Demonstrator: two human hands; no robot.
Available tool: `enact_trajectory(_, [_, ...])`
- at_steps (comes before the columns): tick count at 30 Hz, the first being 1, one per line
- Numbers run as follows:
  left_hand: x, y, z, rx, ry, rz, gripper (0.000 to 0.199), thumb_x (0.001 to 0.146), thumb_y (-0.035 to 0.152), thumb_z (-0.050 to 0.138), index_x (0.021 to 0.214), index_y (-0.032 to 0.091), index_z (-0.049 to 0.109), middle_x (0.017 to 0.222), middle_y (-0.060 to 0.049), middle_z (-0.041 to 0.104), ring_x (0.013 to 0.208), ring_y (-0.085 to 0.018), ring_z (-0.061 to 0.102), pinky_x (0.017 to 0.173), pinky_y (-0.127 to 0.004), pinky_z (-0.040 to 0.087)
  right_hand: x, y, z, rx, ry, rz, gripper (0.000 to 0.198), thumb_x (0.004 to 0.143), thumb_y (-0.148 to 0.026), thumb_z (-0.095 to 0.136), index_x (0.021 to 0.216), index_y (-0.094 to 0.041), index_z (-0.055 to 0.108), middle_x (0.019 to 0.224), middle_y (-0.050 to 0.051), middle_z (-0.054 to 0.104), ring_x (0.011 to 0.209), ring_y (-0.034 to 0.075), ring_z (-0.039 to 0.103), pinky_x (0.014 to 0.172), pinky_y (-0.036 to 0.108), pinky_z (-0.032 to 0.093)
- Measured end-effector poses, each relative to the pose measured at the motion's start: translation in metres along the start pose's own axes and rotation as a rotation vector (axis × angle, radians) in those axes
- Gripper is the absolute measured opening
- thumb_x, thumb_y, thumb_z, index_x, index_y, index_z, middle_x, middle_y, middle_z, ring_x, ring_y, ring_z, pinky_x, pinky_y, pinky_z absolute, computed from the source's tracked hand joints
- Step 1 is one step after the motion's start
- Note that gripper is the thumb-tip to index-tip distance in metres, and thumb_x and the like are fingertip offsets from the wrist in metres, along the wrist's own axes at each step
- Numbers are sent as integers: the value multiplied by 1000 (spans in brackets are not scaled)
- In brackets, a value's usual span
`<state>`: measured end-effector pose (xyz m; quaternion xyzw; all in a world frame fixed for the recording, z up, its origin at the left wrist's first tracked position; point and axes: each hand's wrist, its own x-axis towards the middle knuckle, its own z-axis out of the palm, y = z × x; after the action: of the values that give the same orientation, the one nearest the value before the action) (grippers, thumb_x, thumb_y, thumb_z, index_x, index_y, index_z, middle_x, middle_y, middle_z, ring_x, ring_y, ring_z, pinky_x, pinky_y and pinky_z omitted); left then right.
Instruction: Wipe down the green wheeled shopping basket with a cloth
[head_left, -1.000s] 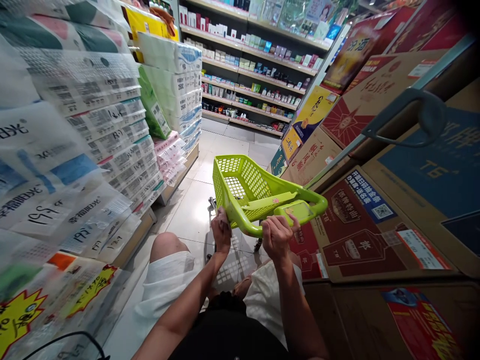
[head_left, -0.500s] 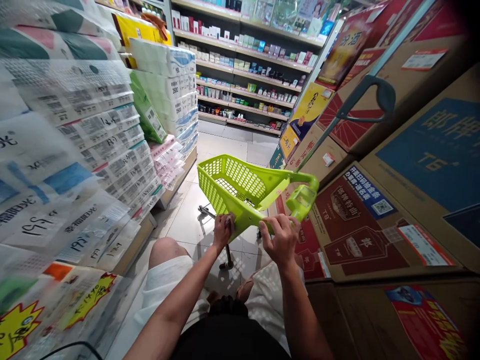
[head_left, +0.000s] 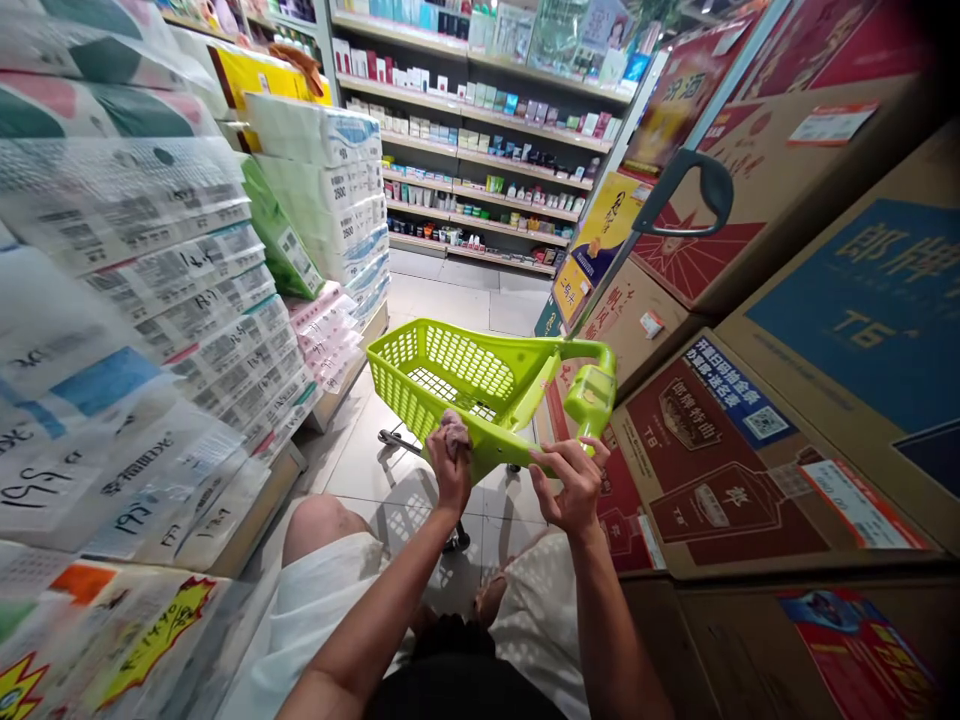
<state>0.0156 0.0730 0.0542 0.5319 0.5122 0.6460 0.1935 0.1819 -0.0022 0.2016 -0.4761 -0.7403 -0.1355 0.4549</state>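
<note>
A lime-green shopping cart (head_left: 480, 365) with a perforated basket stands in front of my knees, turned sideways. My left hand (head_left: 450, 470) is closed on a crumpled pinkish-grey cloth (head_left: 454, 432) at the near side of the basket. At the cart's handle end, my right hand (head_left: 570, 480) has its fingers curled over the near arm of the handle frame. The thick green grip with a small panel (head_left: 592, 390) lies just beyond those fingers. Inside the basket only its lattice shows.
Stacked paper packs (head_left: 187, 260) line the left side. Liquor cartons (head_left: 720, 440) rise close on the right. A grey pole with a dark looped handle (head_left: 690, 195) leans there. Shelves of small goods (head_left: 480, 150) stand at the back, beyond the tiled floor (head_left: 442, 280).
The cart has shifted left and slightly down in view. My left hand has turned, so the cloth in it now shows on top. My right hand's fingers have spread a little along the frame.
</note>
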Motion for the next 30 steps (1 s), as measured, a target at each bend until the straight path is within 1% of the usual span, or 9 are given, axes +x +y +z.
enact_trajectory(4, [24,3,-10,42,-131,262,24,97,24,50,118,21,61,120,-12,52,119,-26,55,106,-44,48,0,2,-4,18,-16,23,14,94,-33,58,89,-26,69,88,0,72,83,18,68,105,45,32])
enact_trajectory(6, [44,-7,-17,94,-112,247,20,96,22,51,111,19,62,117,-12,52,116,-27,56,105,-45,49,-1,4,-5,30,-12,33,16,95,-33,57,87,-25,69,87,-1,73,83,18,68,105,45,31])
enact_trajectory(9, [60,-16,-23,186,10,102,20,89,13,51,106,19,60,116,-12,52,116,-28,56,108,-48,47,-1,7,-7,42,11,36,18,94,-33,57,84,-25,69,85,-1,73,81,18,69,104,45,32])
enact_trajectory(11, [53,-11,-23,199,11,99,25,87,10,50,108,20,61,118,-12,52,116,-27,56,108,-48,48,-1,8,-7,41,21,26,19,94,-32,56,83,-25,69,84,0,73,80,18,69,103,45,33])
enact_trajectory(16, [23,16,-20,141,-225,359,28,94,16,50,115,22,68,124,-12,54,122,-25,54,106,-43,49,-3,9,-9,16,31,22,21,94,-31,55,80,-25,69,80,0,73,78,18,68,102,45,34])
enact_trajectory(18, [34,16,-24,180,-207,323,26,93,15,51,110,22,70,120,-11,55,117,-25,55,106,-43,49,-4,10,-10,17,34,22,20,94,-31,55,80,-25,69,80,0,73,78,18,68,101,44,34])
enact_trajectory(22, [69,7,-32,289,-62,81,31,82,7,52,104,19,71,112,-11,53,112,-28,54,107,-49,48,-6,19,-12,21,-13,23,23,93,-35,54,81,-25,70,83,0,74,79,18,68,103,44,34])
enact_trajectory(28, [69,27,-30,278,-384,163,43,83,7,52,115,24,74,119,-10,53,116,-27,54,104,-43,50,5,41,-15,-119,-21,90,37,99,-37,47,66,-24,57,69,-1,65,69,16,59,104,43,34])
enact_trajectory(30, [75,30,-31,344,-381,114,42,83,7,52,114,23,76,117,-11,55,113,-29,54,102,-45,51,10,40,-15,-250,-27,123,33,101,-37,49,72,-23,60,72,-1,66,72,17,58,105,42,32])
